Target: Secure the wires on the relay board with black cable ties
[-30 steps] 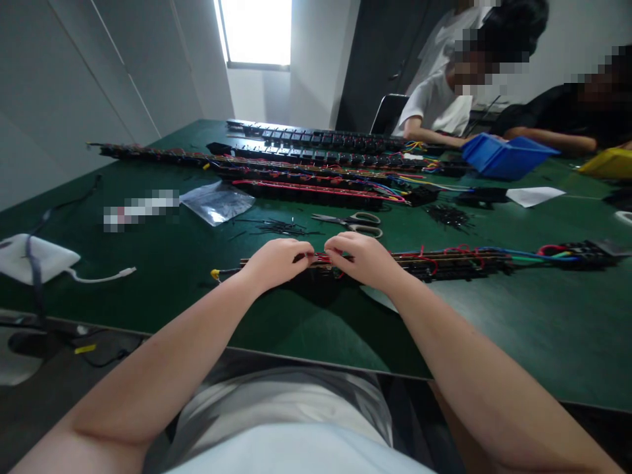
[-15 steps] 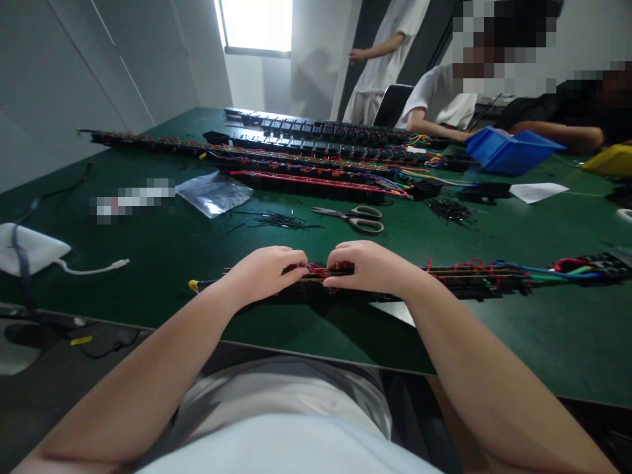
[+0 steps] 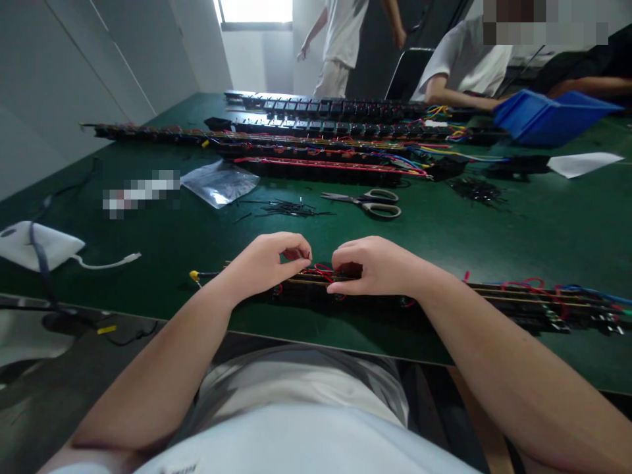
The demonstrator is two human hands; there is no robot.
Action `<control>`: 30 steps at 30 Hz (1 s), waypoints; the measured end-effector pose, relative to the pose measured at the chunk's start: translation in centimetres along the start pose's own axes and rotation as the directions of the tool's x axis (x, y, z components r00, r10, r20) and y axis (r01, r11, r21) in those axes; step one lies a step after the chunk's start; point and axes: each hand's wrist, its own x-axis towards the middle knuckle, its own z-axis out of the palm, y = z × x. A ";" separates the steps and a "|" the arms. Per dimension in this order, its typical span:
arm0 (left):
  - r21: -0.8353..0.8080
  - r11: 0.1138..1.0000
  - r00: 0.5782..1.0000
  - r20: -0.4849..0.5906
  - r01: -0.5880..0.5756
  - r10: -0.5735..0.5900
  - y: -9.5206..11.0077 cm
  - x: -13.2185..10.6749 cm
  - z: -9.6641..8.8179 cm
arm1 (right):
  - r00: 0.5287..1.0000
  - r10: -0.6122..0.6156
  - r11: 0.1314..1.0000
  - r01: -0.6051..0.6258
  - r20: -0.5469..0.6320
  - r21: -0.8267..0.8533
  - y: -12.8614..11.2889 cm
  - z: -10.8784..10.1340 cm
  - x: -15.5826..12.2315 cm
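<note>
A long black strip assembly (image 3: 309, 289) with brass-coloured rods and red wires lies across the table in front of me. My left hand (image 3: 274, 263) is over its left half, thumb and fingertips pinched together above the rods; what they hold is too small to make out. Just to its right, my right hand (image 3: 378, 266) curls over the strip, with the thumb low on the near side and the fingers on top. A loop of red wire (image 3: 323, 268) shows between the hands. Whatever is inside my right fingers is hidden.
Beyond the hands lie scissors (image 3: 378, 203), loose black cable ties (image 3: 291, 208) and a clear plastic bag (image 3: 220, 184). More wired strips (image 3: 320, 168) stretch behind them. A blue bin (image 3: 548, 122) stands back right; a white adapter (image 3: 42, 245) is at left. People are across the table.
The view has shifted, and the strip now reaches past the right edge. My left fingertips have lifted slightly off the rods. A standing person in the back has moved left.
</note>
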 end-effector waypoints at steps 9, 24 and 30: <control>-0.044 0.997 0.996 -0.049 0.070 -0.072 0.2 0.2 0.6 | 1.000 0.002 1.000 -0.002 0.029 0.009 0.1 0.0 0.2; 0.033 0.993 0.994 0.011 0.112 -0.113 0.4 0.2 0.7 | 0.998 0.025 0.999 -0.027 0.065 0.037 -0.2 -0.3 0.2; 0.150 0.984 0.985 0.128 0.099 -0.119 0.9 1.1 -1.3 | 0.992 0.071 0.997 -0.072 0.100 0.008 -0.3 -0.2 0.3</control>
